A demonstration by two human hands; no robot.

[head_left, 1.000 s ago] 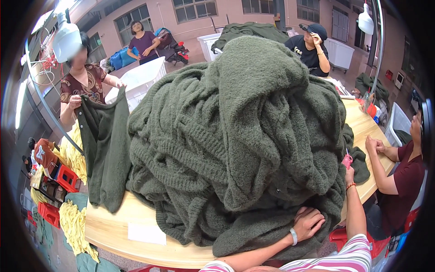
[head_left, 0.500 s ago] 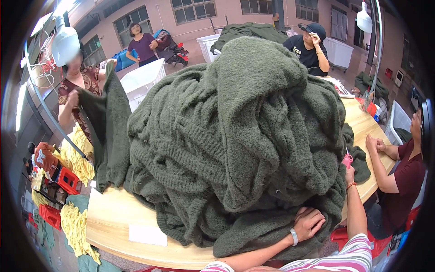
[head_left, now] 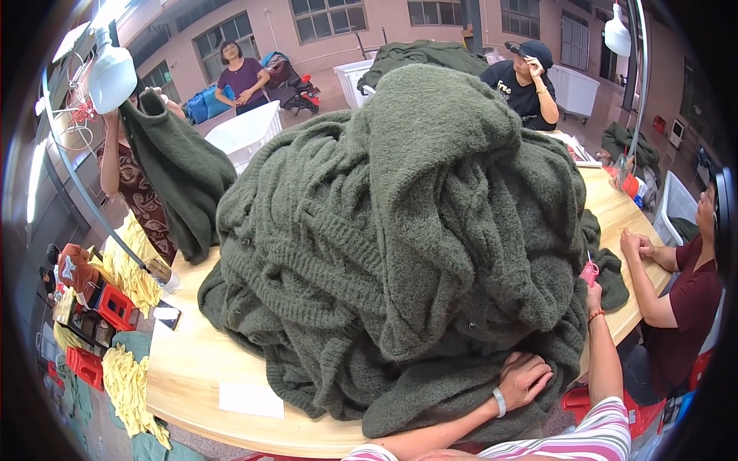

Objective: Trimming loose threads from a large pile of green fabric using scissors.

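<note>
A huge heap of dark green knitted sweaters covers the pale wooden table. My left hand, with a white band on the wrist, lies flat with fingers spread on the lower front of the heap. My right hand, with a red string bracelet, is raised at the heap's right side and holds a small pink cutting tool. A striped sleeve covers my right upper arm at the bottom edge.
At the left a standing person holds up a green sweater beside a lamp. A seated person rests both hands on the table's right edge. Two more people stand at the back. Yellow cloths and red crates lie by the floor at left.
The person at the left has lifted a green sweater from hanging at the table edge to high overhead. My two hands have stayed where they were.
</note>
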